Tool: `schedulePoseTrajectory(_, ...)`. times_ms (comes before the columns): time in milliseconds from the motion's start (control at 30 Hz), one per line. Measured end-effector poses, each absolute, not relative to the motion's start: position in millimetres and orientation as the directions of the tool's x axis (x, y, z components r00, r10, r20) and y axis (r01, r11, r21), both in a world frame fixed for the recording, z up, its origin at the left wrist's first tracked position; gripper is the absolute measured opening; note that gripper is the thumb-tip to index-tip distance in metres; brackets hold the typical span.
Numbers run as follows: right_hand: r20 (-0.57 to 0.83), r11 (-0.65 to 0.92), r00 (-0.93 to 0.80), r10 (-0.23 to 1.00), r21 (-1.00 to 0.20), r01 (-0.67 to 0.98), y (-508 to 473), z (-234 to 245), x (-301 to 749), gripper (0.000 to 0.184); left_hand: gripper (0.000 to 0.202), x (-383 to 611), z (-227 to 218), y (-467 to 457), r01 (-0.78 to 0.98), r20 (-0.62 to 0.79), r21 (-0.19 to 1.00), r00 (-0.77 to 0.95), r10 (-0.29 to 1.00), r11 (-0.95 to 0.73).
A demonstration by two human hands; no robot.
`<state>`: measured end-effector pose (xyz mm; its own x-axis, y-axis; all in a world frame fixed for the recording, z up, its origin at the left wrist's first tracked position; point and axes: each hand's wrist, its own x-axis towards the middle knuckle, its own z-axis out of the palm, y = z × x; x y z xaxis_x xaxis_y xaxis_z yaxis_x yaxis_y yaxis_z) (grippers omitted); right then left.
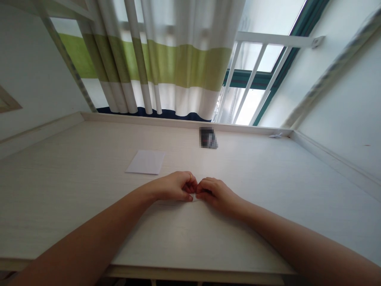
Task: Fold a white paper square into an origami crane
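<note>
Pale tabletop (184,242) | both hands (174,186) close together | pinching white paper (194,198)

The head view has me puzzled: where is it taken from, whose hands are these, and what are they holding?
There is no machine arm here. A person wears a camera on the head, looking forward and down, so you see roughly what they see. Their left hand, with a ring on one finger, and right hand meet over a pale table. Between their fingertips is a small white piece, perhaps paper; the fingers hide most of it. Beyond the left hand lies a flat white sheet. Farther back is a dark item, too blurred to name, and near the far right corner a small white object. Behind hangs a curtain with a green band.
</note>
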<state>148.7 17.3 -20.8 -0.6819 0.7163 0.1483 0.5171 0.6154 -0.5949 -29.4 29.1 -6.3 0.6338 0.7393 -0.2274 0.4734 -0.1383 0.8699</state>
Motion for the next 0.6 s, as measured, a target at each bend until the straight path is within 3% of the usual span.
schedulePoseTrajectory(600,0.157,0.646,-0.666,0.729,-0.478,0.595,11.3,-20.8,145.4,0.012,0.023,-30.1,-4.1,26.1,0.543,-0.204,0.805,0.630,0.749,-0.238)
